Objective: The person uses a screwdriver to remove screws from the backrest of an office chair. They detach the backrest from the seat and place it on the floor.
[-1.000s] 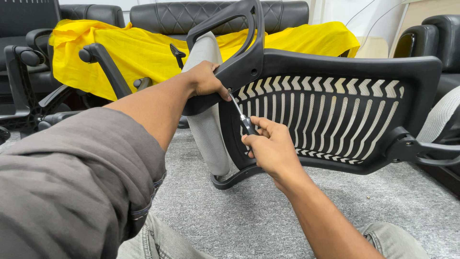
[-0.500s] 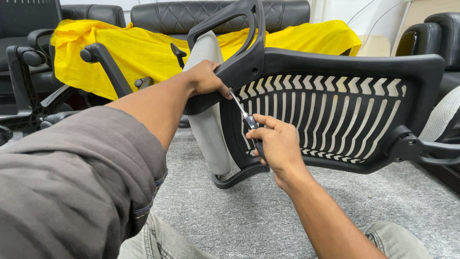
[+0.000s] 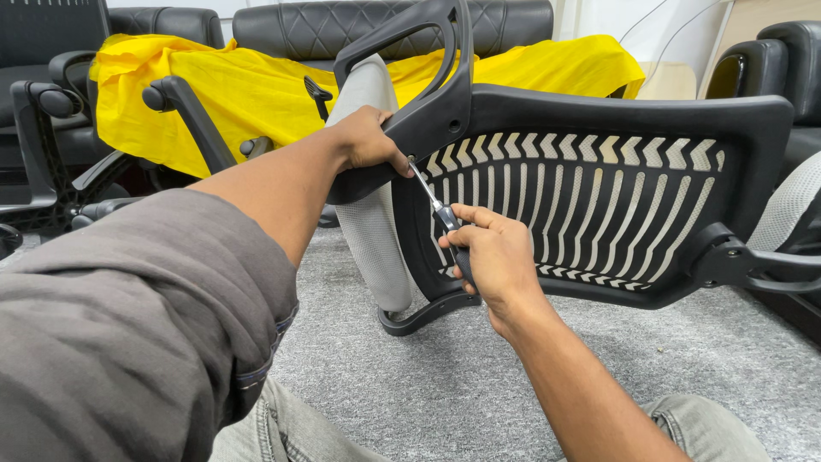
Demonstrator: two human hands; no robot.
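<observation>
Two hands are closed: the left hand (image 3: 368, 139) around a matte black plastic chair frame (image 3: 599, 120) with ribbed slats, tipped on grey carpet (image 3: 445, 385); the right hand (image 3: 496, 261) around a slim steel-shafted screwdriver (image 3: 438, 208).

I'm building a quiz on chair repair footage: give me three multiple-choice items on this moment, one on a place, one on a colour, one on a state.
1. Where does the screwdriver tip sit?
A. at the chair back frame beside the left hand
B. on the carpet
C. in the yellow cloth

2. What colour is the cloth draped over the sofa behind?
A. red
B. yellow
C. green

3. What is the right hand doing?
A. lying flat on the carpet
B. hanging open in the air
C. gripping the screwdriver's handle

Answers: 1 A, the shaft runs up to the frame just below the left hand's fingers. 2 B, bright yellow fabric shows. 3 C, the fingers wrap around the dark handle.
</observation>
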